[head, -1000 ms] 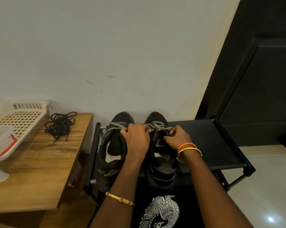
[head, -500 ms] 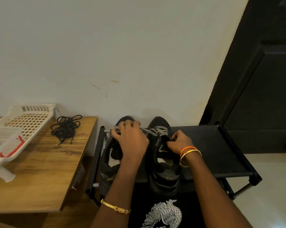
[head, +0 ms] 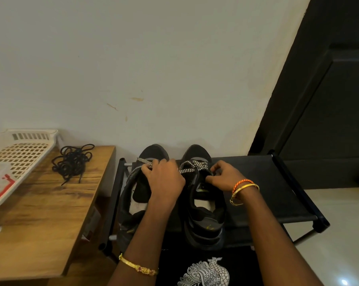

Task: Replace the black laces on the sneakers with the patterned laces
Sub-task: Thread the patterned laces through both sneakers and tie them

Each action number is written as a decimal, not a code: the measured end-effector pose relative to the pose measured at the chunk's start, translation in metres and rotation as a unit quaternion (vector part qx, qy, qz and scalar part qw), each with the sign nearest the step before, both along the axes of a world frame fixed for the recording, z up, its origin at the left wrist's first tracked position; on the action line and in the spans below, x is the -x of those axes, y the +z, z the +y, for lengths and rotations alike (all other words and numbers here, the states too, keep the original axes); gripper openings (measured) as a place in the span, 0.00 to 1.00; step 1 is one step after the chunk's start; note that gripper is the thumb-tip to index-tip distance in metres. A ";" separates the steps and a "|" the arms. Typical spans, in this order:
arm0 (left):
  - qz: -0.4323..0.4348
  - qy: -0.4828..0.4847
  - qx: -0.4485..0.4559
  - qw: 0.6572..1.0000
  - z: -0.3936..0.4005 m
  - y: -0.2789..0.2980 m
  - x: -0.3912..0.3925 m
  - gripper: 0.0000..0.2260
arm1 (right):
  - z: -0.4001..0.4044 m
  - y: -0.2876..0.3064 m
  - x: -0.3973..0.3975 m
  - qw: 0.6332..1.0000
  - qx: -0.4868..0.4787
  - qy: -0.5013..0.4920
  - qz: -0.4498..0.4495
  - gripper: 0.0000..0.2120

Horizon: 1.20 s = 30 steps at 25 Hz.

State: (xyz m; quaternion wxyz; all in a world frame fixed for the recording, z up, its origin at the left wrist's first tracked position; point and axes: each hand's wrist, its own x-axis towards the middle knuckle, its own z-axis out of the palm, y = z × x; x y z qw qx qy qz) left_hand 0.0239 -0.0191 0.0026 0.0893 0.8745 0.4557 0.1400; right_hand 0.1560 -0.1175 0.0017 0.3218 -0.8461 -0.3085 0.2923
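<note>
I see two black sneakers side by side on a black rack (head: 273, 195), toes toward the wall (head: 153, 58). The left sneaker (head: 131, 205) and the right sneaker (head: 203, 219) both carry patterned laces (head: 193, 167) across the front eyelets.

My left hand (head: 164, 180) lies over the gap between the two sneakers, fingers curled onto the lace at the left sneaker's tongue; I read it as pinching that lace, though the fingertips are partly hidden. My right hand (head: 224, 176) sits at the outer side of the right sneaker, thumb and forefinger bent together at the lace end; I cannot tell for certain whether the lace is between them.

The black laces (head: 73, 162) lie in a loose tangle on the wooden table (head: 42, 219), beside a white plastic basket (head: 19, 153), well apart from the sneakers.
</note>
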 end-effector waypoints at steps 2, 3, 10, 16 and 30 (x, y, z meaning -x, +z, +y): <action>0.002 -0.013 -0.018 1.000 0.006 0.001 -0.005 0.16 | -0.002 0.002 -0.003 0.999 -0.030 0.002 0.031 0.14; 0.004 -0.042 -0.017 0.999 0.011 0.000 -0.009 0.20 | -0.002 0.003 -0.003 0.998 -0.045 0.002 0.042 0.15; -0.106 -0.152 0.162 0.969 0.020 -0.001 -0.028 0.21 | -0.006 0.012 -0.002 0.986 -0.155 -0.037 0.054 0.09; -0.392 -0.157 0.431 0.798 0.007 0.073 0.001 0.12 | -0.008 0.040 0.022 0.940 -0.331 -0.020 0.084 0.06; -0.513 -0.056 0.380 0.768 0.013 0.073 0.018 0.06 | -0.023 0.063 0.020 0.853 -0.423 -0.049 0.302 0.08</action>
